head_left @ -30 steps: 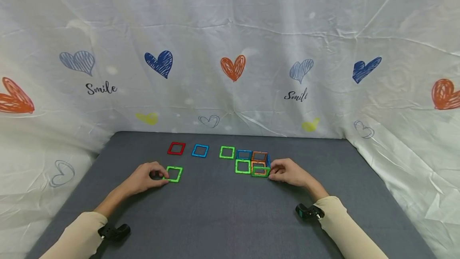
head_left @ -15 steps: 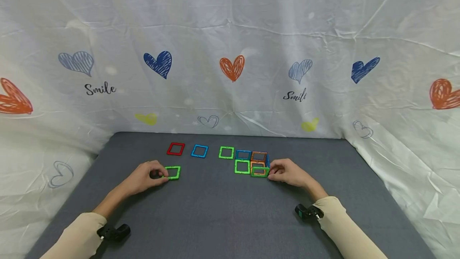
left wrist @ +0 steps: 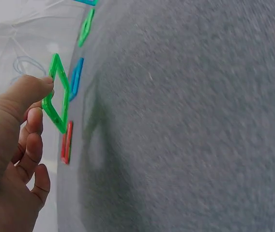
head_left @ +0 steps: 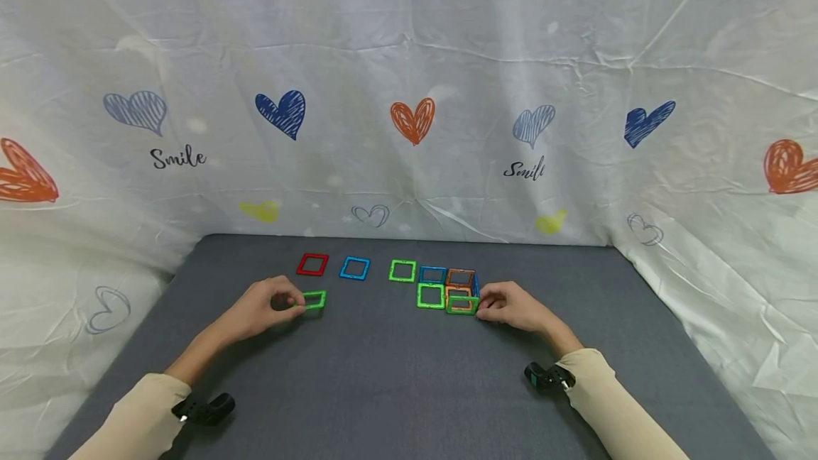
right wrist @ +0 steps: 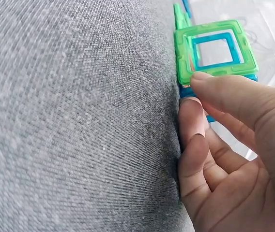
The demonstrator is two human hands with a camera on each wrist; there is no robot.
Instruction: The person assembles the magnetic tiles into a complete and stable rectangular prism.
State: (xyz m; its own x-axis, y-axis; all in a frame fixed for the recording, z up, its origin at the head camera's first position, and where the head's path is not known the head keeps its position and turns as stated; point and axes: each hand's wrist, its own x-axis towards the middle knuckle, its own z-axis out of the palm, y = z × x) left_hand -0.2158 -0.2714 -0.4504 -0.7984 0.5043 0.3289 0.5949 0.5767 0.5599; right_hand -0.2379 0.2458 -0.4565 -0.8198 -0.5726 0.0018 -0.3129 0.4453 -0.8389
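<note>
In the head view my left hand (head_left: 268, 307) is at the left, thumb and fingertips pinching a green square magnetic tile (left wrist: 54, 117). This tile is tilted and off the table, its shadow falling on the cloth. At the right, my right hand (head_left: 514, 306) grips the near right corner of a joined group of tiles. Its thumb touches an upright green tile (right wrist: 217, 27), with curled fingers beside the blue side tile (head_left: 476, 286). An orange tile lies within the group, a brown-orange tile (head_left: 460, 271) and a blue tile (head_left: 433, 267) behind. Another green tile (head_left: 431, 306) adjoins at left.
Loose tiles lie along the far side of the grey-covered table (head_left: 383, 375): a red one (head_left: 312, 274), a blue one (head_left: 354, 277) and a green one (head_left: 402, 280) near the group. A white curtain (head_left: 358, 162) printed with hearts hangs behind.
My left hand has raised the green tile from the table, tilted it and moved slightly right and away. The right hand stays at the tile group.
</note>
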